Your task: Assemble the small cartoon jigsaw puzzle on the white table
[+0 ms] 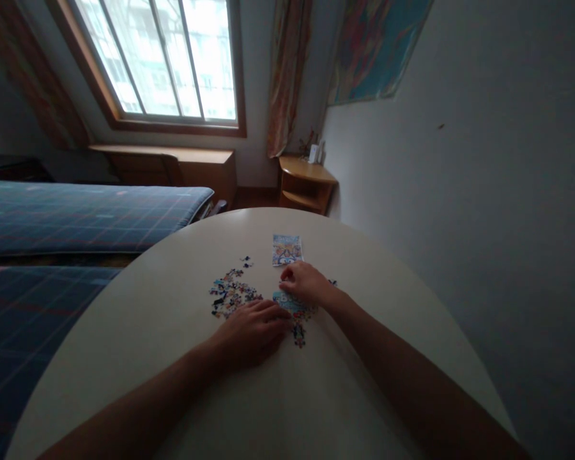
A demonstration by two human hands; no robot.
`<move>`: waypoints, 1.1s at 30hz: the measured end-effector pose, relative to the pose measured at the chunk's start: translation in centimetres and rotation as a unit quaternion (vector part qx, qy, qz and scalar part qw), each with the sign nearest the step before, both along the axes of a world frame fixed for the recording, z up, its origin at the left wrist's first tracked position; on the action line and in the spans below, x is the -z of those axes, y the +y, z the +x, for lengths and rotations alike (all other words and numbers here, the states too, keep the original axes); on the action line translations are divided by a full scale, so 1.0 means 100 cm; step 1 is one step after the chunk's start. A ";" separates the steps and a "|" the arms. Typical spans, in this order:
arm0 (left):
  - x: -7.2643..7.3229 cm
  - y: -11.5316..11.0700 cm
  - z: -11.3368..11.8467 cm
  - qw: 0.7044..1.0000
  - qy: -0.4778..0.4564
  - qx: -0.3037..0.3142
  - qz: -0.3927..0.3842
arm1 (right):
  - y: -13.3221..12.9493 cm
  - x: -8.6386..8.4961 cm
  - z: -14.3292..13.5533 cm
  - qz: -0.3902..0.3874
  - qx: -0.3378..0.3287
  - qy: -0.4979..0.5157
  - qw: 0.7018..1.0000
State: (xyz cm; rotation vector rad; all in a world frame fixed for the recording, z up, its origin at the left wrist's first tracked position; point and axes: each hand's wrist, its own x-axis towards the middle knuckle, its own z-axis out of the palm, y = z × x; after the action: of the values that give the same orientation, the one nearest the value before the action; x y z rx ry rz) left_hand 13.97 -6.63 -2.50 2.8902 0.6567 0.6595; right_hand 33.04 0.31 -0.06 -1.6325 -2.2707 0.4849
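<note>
A partly joined jigsaw puzzle (287,303) in blue and mixed colours lies on the round white table (182,396), between my two hands. My right hand (307,284) is over its upper right part, fingers curled into a pinch; whatever is between the fingertips is too small to make out. My left hand (259,326) rests low on the table at the puzzle's left edge, its fingers stretched towards it and partly hiding it. Left of the puzzle spreads a pile of loose jigsaw pieces (232,291), partly behind my left hand. Several joined pieces (298,335) stick out at the puzzle's lower edge.
A small picture card (287,249) lies beyond my right hand. Two stray pieces (246,260) sit above the pile. A bed with a plaid mattress (76,217) flanks the table on the left, a white wall (460,211) on the right. A corner shelf (307,171) stands behind.
</note>
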 end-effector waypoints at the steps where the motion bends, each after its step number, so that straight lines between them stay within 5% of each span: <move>1: 0.000 0.000 0.000 1.000 0.000 -0.001 0.001 | 0.000 0.000 0.000 -0.003 -0.001 0.011 1.000; 7: 0.000 0.000 0.001 1.000 -0.011 -0.002 0.001 | -0.011 -0.004 0.006 -0.006 -0.003 0.120 0.993; 11: 0.004 -0.001 0.003 0.988 -0.090 -0.128 -0.019 | -0.038 -0.009 0.018 -0.050 -0.027 0.223 0.973; 14: 0.007 -0.004 0.008 0.960 -0.175 -0.215 -0.038 | -0.063 -0.012 0.024 -0.166 -0.029 0.415 0.894; 17: 0.007 -0.011 0.013 0.959 -0.200 -0.193 -0.053 | -0.083 -0.010 0.025 -0.193 0.017 0.462 0.865; 25: 0.003 -0.019 0.019 0.964 -0.217 -0.153 -0.020 | -0.096 0.001 0.026 -0.166 0.027 0.479 0.862; 33: -0.002 -0.019 0.018 0.955 -0.239 -0.170 -0.037 | -0.102 -0.007 0.027 -0.142 -0.030 0.456 0.878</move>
State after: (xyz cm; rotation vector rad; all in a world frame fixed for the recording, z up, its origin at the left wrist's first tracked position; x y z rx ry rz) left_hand 15.73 -8.55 -2.27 2.4173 1.0731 1.2873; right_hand 35.70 -9.85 0.66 -1.0587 -1.5596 1.3225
